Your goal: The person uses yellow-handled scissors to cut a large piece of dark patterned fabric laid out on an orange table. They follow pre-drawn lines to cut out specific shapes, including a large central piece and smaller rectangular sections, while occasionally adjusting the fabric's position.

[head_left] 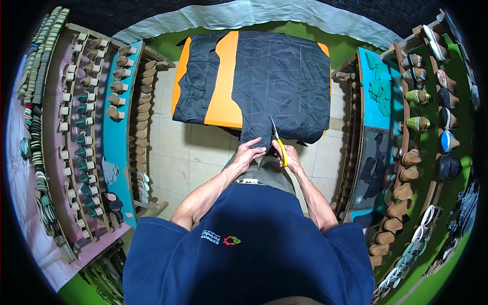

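Observation:
A dark cloth (284,81) with curved outlines traced on it in a thin purplish line lies over the orange table (223,91), its near edge hanging toward me. My left hand (249,153) pinches that near edge between thumb and fingers. Just beside it, my right hand (288,156) is closed on yellow-handled scissors (282,153). Their metal blades point away from me, at the edge of the cloth; how far they are parted is hard to make out. Some of my right fingers are hidden behind the handle.
Another dark cloth (197,81) lies on the table's left part. Racks of shoe forms (85,165) and striped rolls (43,56) stand on the left. On the right, a rack bears shoes (418,96) and brown forms (402,192). Pale tiles (173,147) cover the floor.

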Demonstrator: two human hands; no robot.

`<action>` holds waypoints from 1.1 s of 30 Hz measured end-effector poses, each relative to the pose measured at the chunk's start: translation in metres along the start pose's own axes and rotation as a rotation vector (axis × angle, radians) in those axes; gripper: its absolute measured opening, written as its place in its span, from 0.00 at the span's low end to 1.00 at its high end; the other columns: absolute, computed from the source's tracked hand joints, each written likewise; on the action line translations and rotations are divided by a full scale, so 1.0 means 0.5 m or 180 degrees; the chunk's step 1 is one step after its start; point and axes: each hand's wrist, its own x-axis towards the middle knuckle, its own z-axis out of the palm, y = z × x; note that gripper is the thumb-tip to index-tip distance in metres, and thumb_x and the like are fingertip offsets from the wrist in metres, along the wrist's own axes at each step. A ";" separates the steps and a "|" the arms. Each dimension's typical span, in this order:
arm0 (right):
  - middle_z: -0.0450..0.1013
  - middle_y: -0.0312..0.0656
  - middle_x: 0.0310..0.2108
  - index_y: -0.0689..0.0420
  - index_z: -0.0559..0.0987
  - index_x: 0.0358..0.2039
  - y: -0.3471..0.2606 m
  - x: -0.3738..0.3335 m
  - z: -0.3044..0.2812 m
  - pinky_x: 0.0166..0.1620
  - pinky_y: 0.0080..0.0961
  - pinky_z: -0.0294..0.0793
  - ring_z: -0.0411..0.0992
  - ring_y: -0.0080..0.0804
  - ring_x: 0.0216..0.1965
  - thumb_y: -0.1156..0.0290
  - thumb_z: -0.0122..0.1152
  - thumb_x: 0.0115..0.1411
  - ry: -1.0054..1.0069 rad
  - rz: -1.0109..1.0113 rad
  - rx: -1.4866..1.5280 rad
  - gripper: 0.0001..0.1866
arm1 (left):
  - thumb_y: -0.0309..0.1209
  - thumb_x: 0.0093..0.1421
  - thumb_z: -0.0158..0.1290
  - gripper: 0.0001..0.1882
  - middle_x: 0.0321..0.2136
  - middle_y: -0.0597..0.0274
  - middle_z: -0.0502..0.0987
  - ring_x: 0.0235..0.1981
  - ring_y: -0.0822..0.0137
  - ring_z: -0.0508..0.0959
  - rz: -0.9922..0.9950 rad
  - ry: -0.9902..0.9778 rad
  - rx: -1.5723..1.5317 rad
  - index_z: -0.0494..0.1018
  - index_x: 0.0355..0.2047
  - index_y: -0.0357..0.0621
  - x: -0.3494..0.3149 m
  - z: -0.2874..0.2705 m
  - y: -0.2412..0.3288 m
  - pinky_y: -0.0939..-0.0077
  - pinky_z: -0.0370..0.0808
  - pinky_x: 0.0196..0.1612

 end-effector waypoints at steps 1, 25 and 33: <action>0.66 0.32 0.14 0.59 0.77 0.24 0.004 0.005 -0.003 0.18 0.22 0.68 0.68 0.22 0.13 0.27 0.57 0.58 -0.0097 -0.0030 0.0000 0.39 | 0.17 0.60 0.60 0.34 0.42 0.49 0.82 0.43 0.64 0.84 -0.0013 -0.0036 -0.0049 0.63 0.66 0.34 -0.003 0.001 0.002 0.72 0.82 0.53; 0.66 0.33 0.13 0.57 0.74 0.21 -0.052 0.040 0.036 0.17 0.20 0.69 0.66 0.21 0.12 0.26 0.58 0.57 -0.0154 0.0137 0.0561 0.39 | 0.33 0.48 0.71 0.50 0.73 0.53 0.54 0.73 0.48 0.53 0.2701 0.0200 0.5261 0.60 0.70 0.51 0.091 -0.007 0.103 0.44 0.52 0.72; 0.65 0.33 0.14 0.59 0.74 0.26 -0.065 0.041 0.041 0.18 0.23 0.68 0.66 0.23 0.13 0.24 0.56 0.57 -0.0400 0.0196 0.0682 0.41 | 0.35 0.63 0.57 0.24 0.66 0.62 0.69 0.71 0.54 0.61 0.2724 0.0053 0.5619 0.75 0.60 0.51 0.152 -0.058 0.089 0.49 0.59 0.71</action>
